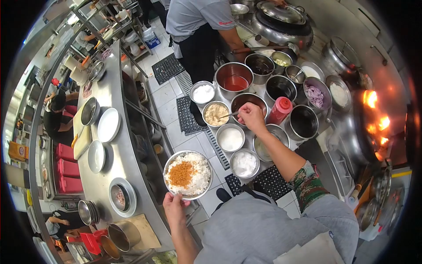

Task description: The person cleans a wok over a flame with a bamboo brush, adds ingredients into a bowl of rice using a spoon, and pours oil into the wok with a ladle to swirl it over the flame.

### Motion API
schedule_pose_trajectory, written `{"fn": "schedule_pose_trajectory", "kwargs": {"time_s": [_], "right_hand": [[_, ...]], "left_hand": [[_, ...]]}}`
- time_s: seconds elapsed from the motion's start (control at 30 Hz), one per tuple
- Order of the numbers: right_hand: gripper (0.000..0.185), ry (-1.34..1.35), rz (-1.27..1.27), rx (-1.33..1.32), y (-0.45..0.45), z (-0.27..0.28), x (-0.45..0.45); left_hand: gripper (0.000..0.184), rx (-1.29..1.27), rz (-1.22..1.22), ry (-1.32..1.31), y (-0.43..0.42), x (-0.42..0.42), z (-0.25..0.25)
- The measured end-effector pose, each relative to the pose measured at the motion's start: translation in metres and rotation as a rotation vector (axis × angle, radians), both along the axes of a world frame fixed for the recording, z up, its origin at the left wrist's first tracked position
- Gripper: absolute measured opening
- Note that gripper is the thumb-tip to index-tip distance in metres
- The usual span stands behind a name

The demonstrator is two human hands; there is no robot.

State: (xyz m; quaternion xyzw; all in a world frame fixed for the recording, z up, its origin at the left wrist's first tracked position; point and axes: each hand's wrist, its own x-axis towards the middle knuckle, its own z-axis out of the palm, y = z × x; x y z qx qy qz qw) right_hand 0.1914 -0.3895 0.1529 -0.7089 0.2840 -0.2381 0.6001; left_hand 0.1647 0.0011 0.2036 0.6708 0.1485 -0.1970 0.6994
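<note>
My left hand (176, 209) grips the near rim of a metal bowl (211, 177), thumb on top. White rice (200, 163) fills the bowl, with a heap of orange-brown seasoning (181, 174) on it. My right hand (252, 116) is closed around the handle of a spoon (229, 115). The spoon's head is sunk in a beige, lumpy paste (215, 112) in a round metal container. Close by are containers of white powder or grains (230, 139) and coarser white stuff (244, 163), a pot of red liquid (236, 82) and a red squeeze bottle (280, 110).
Flames (370, 99) rise by a wok at the right. A co-worker in a grey shirt (198, 17) stands at the far end near a lidded wok (281, 13). White plates (108, 125) and bowls sit on the steel counter (114, 154) at left. Black mats (189, 115) lie on the floor.
</note>
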Motion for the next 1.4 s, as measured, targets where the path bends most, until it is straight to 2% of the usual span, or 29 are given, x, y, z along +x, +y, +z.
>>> {"fn": "schedule_pose_trajectory", "kwargs": {"time_s": [0.3, 0.47, 0.7, 0.77, 0.83, 0.9, 0.97, 1.03, 1.1, 1.17, 1.2, 1.27, 1.3, 1.37, 1.4], "right_hand": [[0.008, -0.04, -0.066, 0.141, -0.011, 0.01, -0.017], [0.008, -0.098, -0.055, 0.246, -0.009, 0.063, -0.049], [0.008, -0.147, 0.119, 0.381, 0.031, 0.111, -0.065], [0.008, -0.128, 0.175, 0.186, 0.044, 0.111, -0.064], [0.008, -0.131, 0.121, 0.117, 0.049, 0.112, -0.066], [0.009, -0.069, 0.025, -0.125, 0.044, 0.112, -0.074], [0.009, -0.047, -0.016, -0.146, 0.038, 0.111, -0.087], [0.009, 0.059, 0.018, -0.349, 0.035, 0.101, -0.099], [0.01, 0.094, 0.006, -0.392, 0.036, 0.075, -0.1], [0.007, 0.077, 0.045, -0.695, 0.043, 0.059, -0.096], [0.007, 0.085, 0.038, -0.693, 0.044, 0.05, -0.095], [0.01, 0.151, 0.048, -0.329, 0.043, 0.033, -0.093], [0.01, 0.156, 0.041, -0.328, 0.041, 0.025, -0.094], [0.009, 0.054, -0.019, 0.079, 0.034, 0.012, -0.099], [0.008, 0.061, -0.018, 0.084, 0.03, 0.01, -0.101]], "left_hand": [[0.005, 0.025, 0.035, 0.006, -0.006, 0.008, -0.003], [0.005, 0.027, 0.019, -0.009, -0.015, 0.026, -0.025], [0.01, 0.033, -0.038, -0.008, -0.047, 0.046, -0.04], [0.011, -0.001, -0.055, -0.001, -0.053, 0.046, -0.04], [0.011, -0.014, -0.086, 0.011, -0.057, 0.044, -0.034], [0.01, -0.018, -0.099, 0.019, -0.055, 0.042, -0.027], [0.01, -0.025, -0.116, 0.034, -0.052, 0.036, -0.021], [0.01, 0.003, -0.133, 0.039, -0.048, 0.034, -0.016], [0.01, -0.001, -0.141, 0.041, -0.046, 0.031, -0.013], [0.011, 0.014, -0.113, 0.042, -0.045, 0.03, -0.012], [0.011, 0.03, -0.14, 0.033, -0.04, 0.032, -0.021], [0.01, 0.027, -0.143, 0.033, -0.04, 0.031, -0.02], [0.01, 0.025, -0.135, 0.029, -0.039, 0.031, -0.02], [0.01, 0.035, -0.141, 0.036, -0.037, 0.031, -0.023], [0.006, 0.03, -0.135, 0.029, -0.035, 0.031, -0.026]]}}
